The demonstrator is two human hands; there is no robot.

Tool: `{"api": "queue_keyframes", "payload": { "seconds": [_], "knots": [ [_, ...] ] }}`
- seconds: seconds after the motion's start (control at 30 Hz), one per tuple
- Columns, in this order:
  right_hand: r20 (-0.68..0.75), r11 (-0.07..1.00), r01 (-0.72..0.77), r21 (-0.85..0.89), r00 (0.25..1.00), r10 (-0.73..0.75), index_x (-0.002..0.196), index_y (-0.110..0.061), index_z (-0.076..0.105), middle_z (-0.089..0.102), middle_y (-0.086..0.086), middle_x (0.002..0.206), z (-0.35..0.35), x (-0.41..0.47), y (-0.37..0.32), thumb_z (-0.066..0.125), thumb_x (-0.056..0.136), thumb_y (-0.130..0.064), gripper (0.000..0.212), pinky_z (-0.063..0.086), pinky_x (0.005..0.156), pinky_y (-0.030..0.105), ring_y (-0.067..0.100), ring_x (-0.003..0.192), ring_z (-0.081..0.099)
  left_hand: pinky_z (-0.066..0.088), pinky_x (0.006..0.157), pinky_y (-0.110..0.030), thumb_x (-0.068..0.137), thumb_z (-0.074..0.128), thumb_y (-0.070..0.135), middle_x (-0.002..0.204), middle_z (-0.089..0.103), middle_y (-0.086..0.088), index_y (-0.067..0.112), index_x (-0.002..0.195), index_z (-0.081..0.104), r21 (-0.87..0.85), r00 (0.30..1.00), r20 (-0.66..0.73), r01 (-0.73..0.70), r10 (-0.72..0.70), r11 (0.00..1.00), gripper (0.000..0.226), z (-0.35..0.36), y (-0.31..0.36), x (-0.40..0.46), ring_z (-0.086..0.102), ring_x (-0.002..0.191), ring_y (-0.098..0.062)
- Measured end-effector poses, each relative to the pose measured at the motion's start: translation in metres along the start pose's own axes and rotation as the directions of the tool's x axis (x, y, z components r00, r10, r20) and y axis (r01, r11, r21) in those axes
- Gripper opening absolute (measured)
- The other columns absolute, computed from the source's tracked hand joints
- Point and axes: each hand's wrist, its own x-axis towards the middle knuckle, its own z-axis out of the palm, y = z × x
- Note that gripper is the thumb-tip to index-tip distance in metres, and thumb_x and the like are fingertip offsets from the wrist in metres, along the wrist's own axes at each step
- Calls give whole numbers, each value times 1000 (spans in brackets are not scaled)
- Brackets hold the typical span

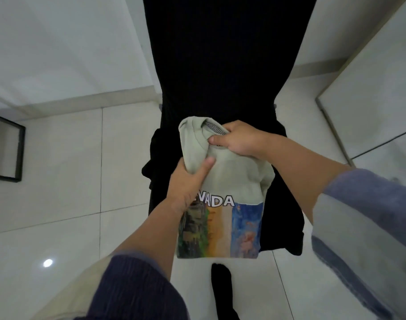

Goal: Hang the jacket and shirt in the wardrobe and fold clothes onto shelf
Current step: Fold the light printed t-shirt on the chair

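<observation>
Both hands hold a pale green printed T-shirt (pixel 229 188) against a hanging black garment (pixel 220 72): the left hand (pixel 190 181) grips its shoulder, the right hand (pixel 237 140) pinches the collar. Below lies a glossy white tiled floor (pixel 58 181), with white walls (pixel 58 42) and a black-framed panel (pixel 6 148) at left.
</observation>
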Motion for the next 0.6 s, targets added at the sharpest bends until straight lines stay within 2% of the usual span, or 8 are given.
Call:
{"api": "queue_keyframes", "payload": {
  "seconds": [0.1, 0.2, 0.33, 0.4, 0.5, 0.6],
  "knots": [
    [-70, 999, 30, -33, 997, -33, 103, -21, 66, 65, -6, 86, -20, -45, -31, 61, 90, -38, 22, 48, 66, 21, 9, 77, 61, 46, 86, -24, 67, 82, 41, 101, 67, 5, 19, 112, 65, 142, 995, 89, 31, -44, 989, 53, -12, -4, -38, 63, 99, -14],
    [-185, 996, 78, -50, 979, -86, 100, -20, 66, 66, -4, 88, -40, -101, -67, 62, 89, -39, 23, 50, 74, 26, 15, 81, 62, 45, 82, -19, 67, 85, 35, 101, 71, 5, 20, 104, 71, 291, 988, 150, -83, 41, 953, 43, -26, 14, -67, 64, 95, -10],
    [-389, 987, 160, 15, 910, -142, 87, -25, 61, 59, -11, 72, -74, -197, -118, 60, 91, -36, 11, 42, 44, 12, 5, 63, 55, 45, 77, -24, 76, 78, 25, 96, 68, 2, 15, 107, 68, 416, 980, 129, -195, 154, 888, 34, -45, 61, -110, 62, 90, -15],
    [-498, 970, 228, 80, 853, -159, 79, -27, 60, 60, -11, 72, -90, -246, -138, 60, 91, -35, 15, 42, 42, 13, 6, 62, 57, 48, 81, -29, 80, 74, 27, 100, 67, -1, 15, 112, 63, 365, 979, 62, -203, 194, 909, 37, -51, 85, -132, 62, 93, -20],
    [-656, 945, 307, 113, 738, -161, 84, -21, 63, 63, -6, 77, -112, -313, -156, 60, 91, -36, 17, 46, 56, 19, 9, 65, 58, 50, 91, -39, 82, 71, 31, 103, 66, -3, 21, 110, 57, 192, 973, -12, -222, 229, 956, 33, -54, 123, -161, 63, 96, -24],
    [-803, 912, 380, 155, 586, -108, 90, -18, 64, 65, 0, 83, -138, -384, -155, 58, 93, -33, 16, 51, 71, 28, 18, 75, 62, 50, 82, -36, 83, 71, 33, 94, 67, -2, 24, 94, 60, -9, 968, -35, -249, 248, 969, 18, -44, 168, -192, 63, 89, -23]
  ]
}}
